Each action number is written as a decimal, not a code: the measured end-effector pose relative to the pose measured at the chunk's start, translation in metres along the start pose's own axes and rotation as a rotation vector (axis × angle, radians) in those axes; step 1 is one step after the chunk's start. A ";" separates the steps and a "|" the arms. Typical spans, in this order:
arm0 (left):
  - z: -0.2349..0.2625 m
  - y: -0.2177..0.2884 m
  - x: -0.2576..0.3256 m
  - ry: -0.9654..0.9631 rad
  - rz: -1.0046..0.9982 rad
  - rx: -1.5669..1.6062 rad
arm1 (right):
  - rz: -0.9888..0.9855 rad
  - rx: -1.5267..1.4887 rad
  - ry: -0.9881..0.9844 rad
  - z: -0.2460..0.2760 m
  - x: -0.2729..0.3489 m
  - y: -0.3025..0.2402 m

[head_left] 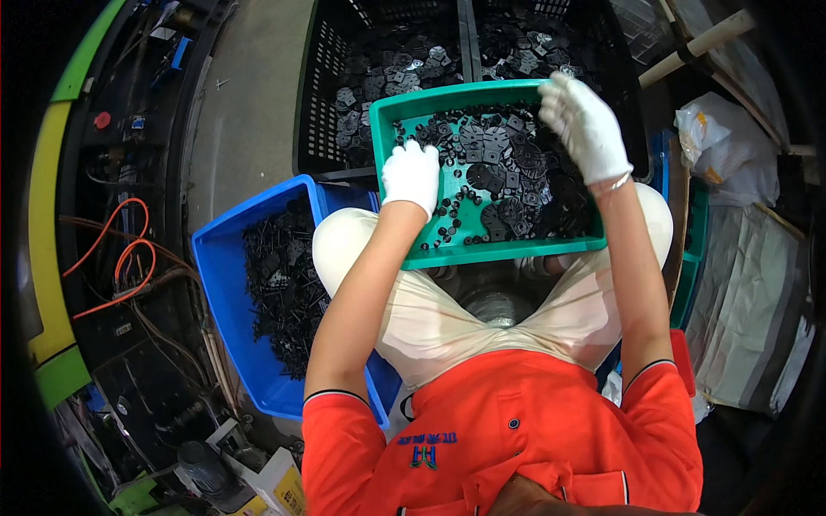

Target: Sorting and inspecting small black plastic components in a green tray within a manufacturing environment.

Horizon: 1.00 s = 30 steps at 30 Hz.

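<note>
Sorting step, by look of it. Green tray [404, 116] on lap, full of black parts [508, 181]. L hand [410, 176] fingers curled among parts, grasp unclear. R hand [585, 125] spread flat on parts, far corner. Next pick needs pinch on single piece.

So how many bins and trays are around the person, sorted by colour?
Green tray on the lap, left hand and right hand in it: 1
Blue bin: 1
Black crate, two compartments: 1
Total: 3
</note>
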<state>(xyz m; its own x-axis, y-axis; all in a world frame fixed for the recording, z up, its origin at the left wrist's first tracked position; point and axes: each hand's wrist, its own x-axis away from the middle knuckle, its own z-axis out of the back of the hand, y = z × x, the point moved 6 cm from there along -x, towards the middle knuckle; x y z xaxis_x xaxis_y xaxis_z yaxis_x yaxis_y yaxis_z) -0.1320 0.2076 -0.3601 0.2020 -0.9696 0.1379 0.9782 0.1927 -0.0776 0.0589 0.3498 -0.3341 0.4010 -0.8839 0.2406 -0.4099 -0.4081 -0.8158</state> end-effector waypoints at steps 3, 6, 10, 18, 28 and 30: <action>-0.010 -0.002 -0.001 -0.018 0.039 -0.003 | -0.124 0.058 -0.120 -0.009 0.031 0.034; -0.009 -0.009 0.004 0.000 0.037 0.027 | -0.240 0.137 -0.130 -0.018 0.056 0.061; -0.011 -0.013 0.004 -0.051 0.046 0.670 | -0.377 0.173 -0.072 -0.021 0.082 0.095; 0.002 0.031 0.038 0.007 0.388 2.147 | -0.206 0.349 -0.075 -0.050 0.095 0.086; 0.027 0.038 0.052 0.067 0.357 2.016 | -0.075 0.297 0.036 -0.043 0.098 0.067; 0.026 0.038 0.053 -0.015 0.343 1.842 | -0.064 0.315 0.051 -0.041 0.099 0.067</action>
<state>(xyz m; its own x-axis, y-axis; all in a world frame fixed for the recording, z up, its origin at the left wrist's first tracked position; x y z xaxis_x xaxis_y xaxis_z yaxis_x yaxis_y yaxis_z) -0.0825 0.1679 -0.3297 0.3655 -0.8595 0.3574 -0.2836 0.2629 0.9222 0.0374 0.2257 -0.3432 0.3731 -0.8723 0.3162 -0.1085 -0.3795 -0.9188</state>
